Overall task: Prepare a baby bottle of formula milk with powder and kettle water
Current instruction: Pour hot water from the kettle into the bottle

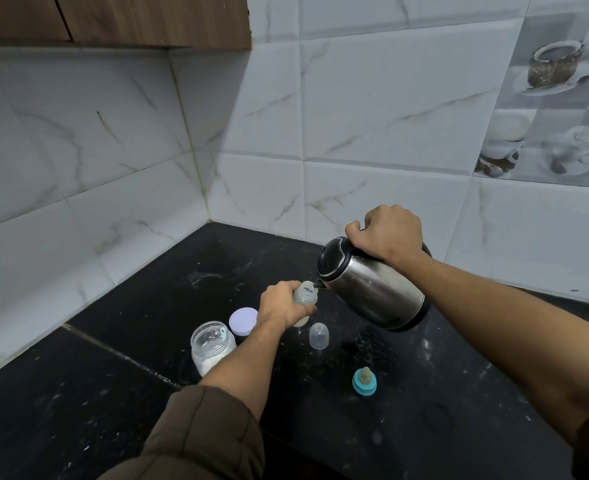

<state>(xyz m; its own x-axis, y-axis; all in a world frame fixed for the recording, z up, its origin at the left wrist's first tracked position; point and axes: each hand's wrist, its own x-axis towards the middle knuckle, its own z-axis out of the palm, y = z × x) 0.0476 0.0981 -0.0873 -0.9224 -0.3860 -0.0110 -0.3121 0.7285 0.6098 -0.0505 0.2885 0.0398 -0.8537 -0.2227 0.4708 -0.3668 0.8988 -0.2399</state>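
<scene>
My left hand [281, 304] grips a small clear baby bottle [305, 293] standing on the black counter [119, 386], its mouth uncovered. My right hand [388, 235] holds the handle of a steel kettle [372, 289] with a black lid. The kettle is tilted left, its spout touching the bottle's mouth. A glass jar of white powder [211, 346] stands open left of my forearm. Its lilac lid [242, 319] lies just behind it. The clear bottle cap [319, 336] stands to the right of the bottle. The teal ring with the teat [364, 381] sits nearer to me.
White marble tiles [372, 116] form a corner behind the counter. A wooden wall cabinet [119, 19] hangs at the upper left. White powder specks are scattered over the black counter.
</scene>
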